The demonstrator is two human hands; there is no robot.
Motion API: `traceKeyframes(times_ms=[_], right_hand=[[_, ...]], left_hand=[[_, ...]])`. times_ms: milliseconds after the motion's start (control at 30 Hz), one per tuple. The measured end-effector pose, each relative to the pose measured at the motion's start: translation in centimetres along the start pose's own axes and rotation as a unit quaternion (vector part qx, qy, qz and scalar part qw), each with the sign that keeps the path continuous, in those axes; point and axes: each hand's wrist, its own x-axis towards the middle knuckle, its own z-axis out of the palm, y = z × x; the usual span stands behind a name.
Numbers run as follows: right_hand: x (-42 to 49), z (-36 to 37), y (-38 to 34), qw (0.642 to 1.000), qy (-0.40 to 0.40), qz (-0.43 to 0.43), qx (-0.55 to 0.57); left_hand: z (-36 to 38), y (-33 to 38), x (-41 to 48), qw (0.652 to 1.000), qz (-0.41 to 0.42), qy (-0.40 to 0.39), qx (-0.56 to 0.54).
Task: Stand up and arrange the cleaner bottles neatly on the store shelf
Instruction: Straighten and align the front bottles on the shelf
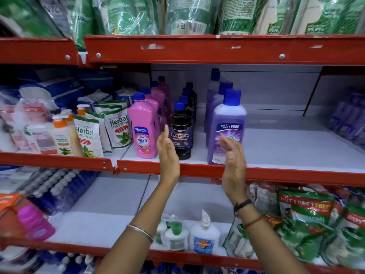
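Observation:
Three rows of cleaner bottles stand upright on the middle shelf, each running front to back. The pink bottles are on the left, the black Bactin bottles in the middle, the purple bottles on the right. All have blue caps. My left hand is raised in front of the front black bottle, fingers straight, holding nothing. My right hand is up in front of the front purple bottle, palm facing left, blurred, also holding nothing. Neither hand clearly touches a bottle.
Herbal hand wash pouches and pump bottles crowd the shelf left of the pink row. Purple packs sit at far right. White pump bottles and green refill pouches lie on the lower shelf. Green pouches fill the top shelf.

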Motion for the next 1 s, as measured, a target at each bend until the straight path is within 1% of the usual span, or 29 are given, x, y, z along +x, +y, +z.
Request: traceKeyframes(times_ms=[67, 133, 233, 333, 467, 733, 933, 1000], right_hand=[[0.6, 2.9, -0.3, 0.993, -0.087, 0.071, 0.033], [1.4, 5.6, 0.0, 0.98, -0.127, 0.15, 0.039], [2.4, 7.8, 0.9, 0.967, -0.127, 0.214, 0.062], [3.3, 8.7, 1.6, 0.961, -0.11, 0.244, 0.069], [3.3, 8.6, 2.5, 0.962, -0.102, 0.25, 0.034], [1.4, 7.7, 0.2, 0.97, -0.084, 0.223, 0.037], [0.5, 7.5, 0.3, 0.971, -0.095, 0.217, -0.021], [0.0, 8.0, 0.1, 0.977, -0.068, 0.198, -0.028]], left_hand=[[-0.9, -0.6, 2.0, 0.999, -0.031, -0.043, 0.007], [-1.5, -1.2, 3.6, 0.995, -0.047, -0.089, 0.018], [-1.9, -1.2, 4.3, 0.988, -0.056, -0.143, 0.032], [-2.5, -1.2, 4.5, 0.982, -0.059, -0.176, 0.036], [-3.2, -1.4, 4.6, 0.976, -0.06, -0.207, 0.013], [-5.1, -0.9, 2.8, 0.968, -0.043, -0.244, 0.035], [-6.0, -0.1, 2.3, 0.964, -0.04, -0.252, 0.073], [-6.5, 0.2, 2.0, 0.969, -0.039, -0.232, 0.072]])
